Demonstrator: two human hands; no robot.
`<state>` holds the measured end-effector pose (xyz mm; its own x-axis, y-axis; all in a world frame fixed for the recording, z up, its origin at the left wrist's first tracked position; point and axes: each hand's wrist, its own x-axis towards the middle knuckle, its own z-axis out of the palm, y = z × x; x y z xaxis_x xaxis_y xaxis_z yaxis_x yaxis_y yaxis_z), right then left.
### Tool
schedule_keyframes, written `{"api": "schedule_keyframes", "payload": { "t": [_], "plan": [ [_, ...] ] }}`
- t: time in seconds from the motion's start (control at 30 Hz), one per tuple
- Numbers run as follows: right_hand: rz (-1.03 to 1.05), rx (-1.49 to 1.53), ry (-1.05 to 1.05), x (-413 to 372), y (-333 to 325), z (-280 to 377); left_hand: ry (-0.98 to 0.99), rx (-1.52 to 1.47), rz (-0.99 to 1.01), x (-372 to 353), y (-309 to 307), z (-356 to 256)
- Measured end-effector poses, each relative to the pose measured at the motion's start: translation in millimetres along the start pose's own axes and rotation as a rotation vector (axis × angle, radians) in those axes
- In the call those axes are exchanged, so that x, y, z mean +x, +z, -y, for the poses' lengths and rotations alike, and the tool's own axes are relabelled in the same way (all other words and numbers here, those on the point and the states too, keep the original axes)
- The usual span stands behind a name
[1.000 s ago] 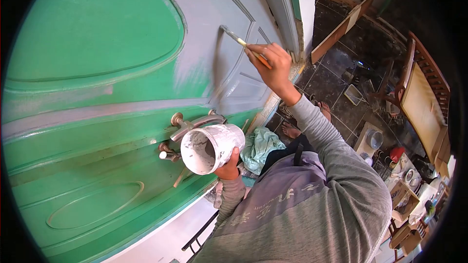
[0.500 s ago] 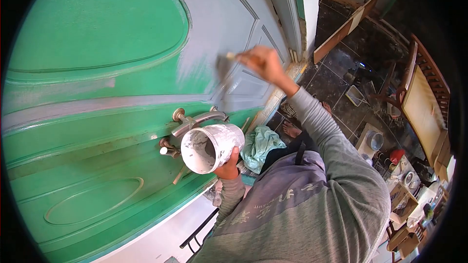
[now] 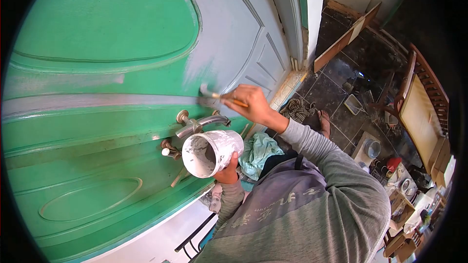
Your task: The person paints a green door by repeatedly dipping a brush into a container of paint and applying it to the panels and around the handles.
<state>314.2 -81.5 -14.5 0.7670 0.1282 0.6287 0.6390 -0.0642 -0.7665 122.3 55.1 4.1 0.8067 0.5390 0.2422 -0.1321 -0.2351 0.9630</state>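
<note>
My right hand [image 3: 248, 103] is closed round the handle of a paint brush [image 3: 215, 95], whose pale bristles meet the door at the border of green and grey paint. My left hand [image 3: 228, 169] grips a white paint-smeared tub [image 3: 213, 152] from below and behind, its mouth tilted toward the left. The door [image 3: 117, 27] is green on the left, with grey paint on its right part and in a band across it. Just above the tub are the metal door handle [image 3: 195, 125] and a lock knob [image 3: 169, 150].
A teal cloth [image 3: 261, 153] hangs or lies beside the tub. Dark floor tiles [image 3: 331, 92] extend to the right, with a bare foot, a striped cloth [image 3: 298, 110], a plank [image 3: 343, 41], a small tray [image 3: 354, 104], a wooden bench [image 3: 421, 112] and boxes.
My right hand has moved down and left with the brush, from the grey area to the paint border near the handle. The tub has barely shifted, and the view has moved slightly.
</note>
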Motion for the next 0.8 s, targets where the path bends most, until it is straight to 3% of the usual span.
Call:
{"api": "schedule_keyframes", "payload": {
  "t": [0.1,0.13,0.17,0.2,0.27,0.43,0.53,0.7,0.8],
  "plan": [
    [0.067,0.089,-0.025,20,-19,-6,0.056,0.003,0.008,3,5,3],
    [0.041,0.011,-0.02,33,-29,-15,0.068,-0.017,-0.001,2,7,4],
    [-0.076,-0.042,-0.147,52,-40,-31,0.08,-0.036,-0.011,1,8,4],
    [-0.095,-0.085,-0.016,70,-66,-29,0.081,-0.033,-0.014,0,8,2],
    [-0.195,-0.147,-0.078,106,-102,-43,0.09,-0.035,-0.023,0,10,-2],
    [-0.302,-0.537,-0.442,180,-157,3,0.004,0.007,-0.005,-8,2,-2],
    [-0.517,-0.561,-0.668,212,-157,23,0.024,-0.018,-0.007,-7,0,0],
    [-0.355,-0.598,-0.476,139,-91,-4,0.052,-0.033,-0.011,-2,4,-2],
    [-0.111,-0.483,-0.345,86,-77,-11,0.066,-0.068,0.005,3,7,-1]
  ]
}}
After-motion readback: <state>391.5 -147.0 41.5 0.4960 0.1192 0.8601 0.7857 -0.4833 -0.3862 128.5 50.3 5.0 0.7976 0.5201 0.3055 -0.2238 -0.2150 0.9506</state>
